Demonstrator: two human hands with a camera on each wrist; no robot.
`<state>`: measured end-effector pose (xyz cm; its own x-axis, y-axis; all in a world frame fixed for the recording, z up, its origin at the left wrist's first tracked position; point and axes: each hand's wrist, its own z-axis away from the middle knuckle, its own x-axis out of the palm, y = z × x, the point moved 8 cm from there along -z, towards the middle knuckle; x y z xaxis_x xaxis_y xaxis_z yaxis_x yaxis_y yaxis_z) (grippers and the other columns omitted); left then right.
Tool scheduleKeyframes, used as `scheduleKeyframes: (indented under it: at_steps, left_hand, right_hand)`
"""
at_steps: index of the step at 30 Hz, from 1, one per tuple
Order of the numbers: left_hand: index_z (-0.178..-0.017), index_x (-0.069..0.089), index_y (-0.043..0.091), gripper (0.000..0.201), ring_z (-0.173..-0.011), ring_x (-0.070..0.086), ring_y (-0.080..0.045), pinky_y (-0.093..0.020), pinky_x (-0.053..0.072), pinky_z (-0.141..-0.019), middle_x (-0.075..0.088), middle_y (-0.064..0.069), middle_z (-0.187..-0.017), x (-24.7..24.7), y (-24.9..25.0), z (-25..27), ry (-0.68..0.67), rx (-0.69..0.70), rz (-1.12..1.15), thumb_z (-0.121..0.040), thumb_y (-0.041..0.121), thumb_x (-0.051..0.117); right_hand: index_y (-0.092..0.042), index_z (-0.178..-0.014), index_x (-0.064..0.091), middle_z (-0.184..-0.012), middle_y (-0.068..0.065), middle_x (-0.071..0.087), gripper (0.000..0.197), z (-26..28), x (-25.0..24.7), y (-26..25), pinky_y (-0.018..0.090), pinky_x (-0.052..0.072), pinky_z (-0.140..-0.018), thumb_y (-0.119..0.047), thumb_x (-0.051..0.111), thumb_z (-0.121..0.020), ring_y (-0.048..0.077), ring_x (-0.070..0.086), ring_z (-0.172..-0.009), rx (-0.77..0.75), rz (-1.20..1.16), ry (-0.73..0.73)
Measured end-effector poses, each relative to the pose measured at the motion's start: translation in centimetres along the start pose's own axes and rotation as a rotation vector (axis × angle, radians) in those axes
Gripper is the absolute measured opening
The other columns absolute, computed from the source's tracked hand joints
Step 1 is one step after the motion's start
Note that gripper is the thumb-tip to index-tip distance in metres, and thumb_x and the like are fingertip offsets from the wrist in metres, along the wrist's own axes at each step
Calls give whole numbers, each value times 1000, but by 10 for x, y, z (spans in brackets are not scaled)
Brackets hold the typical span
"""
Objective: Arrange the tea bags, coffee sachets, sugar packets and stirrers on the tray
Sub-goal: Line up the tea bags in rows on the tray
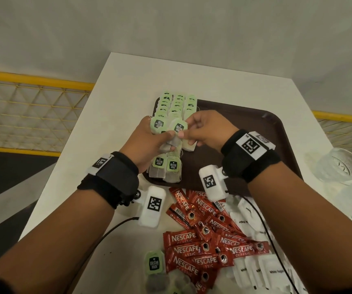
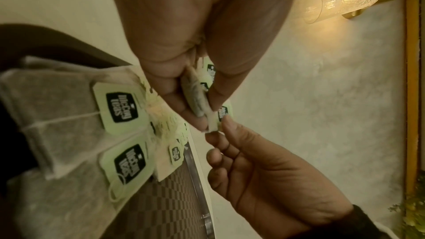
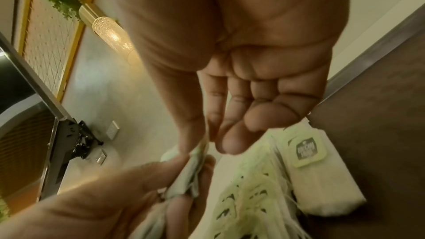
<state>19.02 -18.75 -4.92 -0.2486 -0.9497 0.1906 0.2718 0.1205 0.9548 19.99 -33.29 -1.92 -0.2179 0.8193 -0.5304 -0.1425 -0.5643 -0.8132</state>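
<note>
Two tea bags at least sit gripped in the left hand (image 1: 147, 141) above the brown tray (image 1: 276, 132); the right hand (image 1: 204, 129) pinches one of them (image 1: 178, 128) by its edge. Three rows of tea bags (image 1: 176, 105) fill the tray's left side. Red coffee sachets (image 1: 202, 240), over ten, and white sugar packets (image 1: 262, 270) lie heaped just nearer than the tray, with one loose tea bag (image 1: 154, 264).
</note>
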Motion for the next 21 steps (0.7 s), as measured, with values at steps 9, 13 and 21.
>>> scheduleKeyframes:
  at_steps: [9, 13, 21]
  left_hand:
    - [-125, 44, 6, 25, -98, 72, -30, -40, 60, -81, 65, -14, -119, -6, 0, 2, 66, -22, 71, -101, 9, 52]
    - [-128, 40, 3, 30, -97, 73, -29, -36, 61, -78, 61, -14, -122, -16, 0, 3, 95, -38, 86, -101, 9, 51]
    - [-122, 43, 9, 24, -96, 73, -28, -40, 60, -82, 63, -11, -118, -24, -1, 5, 116, -66, 90, -100, 7, 52]
  right_hand:
    - [-14, -89, 55, -80, 6, 65, 12, 5, -10, 21, 20, 50, -50, -6, 63, -92, 9, 66, -55, 82, -447, 146]
    - [-15, -91, 59, -80, 7, 67, 6, 5, -15, 43, 21, 48, -50, -11, 62, -93, 10, 62, -57, 204, -243, 114]
    - [-12, -109, 52, -73, 8, 60, 20, 2, -5, 64, 25, 50, -57, -3, 60, -93, 14, 54, -56, 521, -162, 138]
